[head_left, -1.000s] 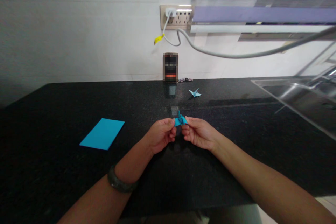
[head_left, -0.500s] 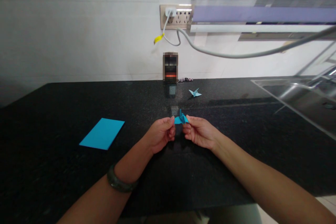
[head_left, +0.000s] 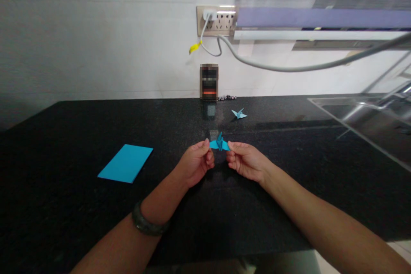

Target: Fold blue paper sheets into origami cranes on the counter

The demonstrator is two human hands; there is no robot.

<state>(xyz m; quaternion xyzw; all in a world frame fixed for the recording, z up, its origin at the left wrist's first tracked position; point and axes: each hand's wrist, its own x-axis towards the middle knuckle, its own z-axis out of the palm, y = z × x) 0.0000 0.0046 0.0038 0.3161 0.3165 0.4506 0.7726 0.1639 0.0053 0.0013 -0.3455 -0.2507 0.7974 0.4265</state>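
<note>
A small blue origami crane [head_left: 220,143] is stretched between my two hands, just above the dark countertop. My left hand [head_left: 197,162] pinches one wing tip between thumb and fingers. On the other side, my right hand [head_left: 245,160] grips the opposite wing tip the same way. The crane's wings are spread out flat, and a narrow folded point stands up from its middle. Behind it on the counter sits a paler blue origami crane [head_left: 239,114]. To the left of my hands lies a flat stack of blue paper [head_left: 126,163].
The black speckled countertop [head_left: 64,137] runs back to a white wall. A phone-like device [head_left: 209,82], blurred out, leans there beside a beaded string [head_left: 227,97]. A metal sink [head_left: 379,124] is at the right. A grey cable [head_left: 272,67] hangs from the wall socket [head_left: 215,21].
My hands have drawn slightly apart, the left one shifting a little leftward. The crane's wings are now spread wider and more evenly. Other things stay where they were.
</note>
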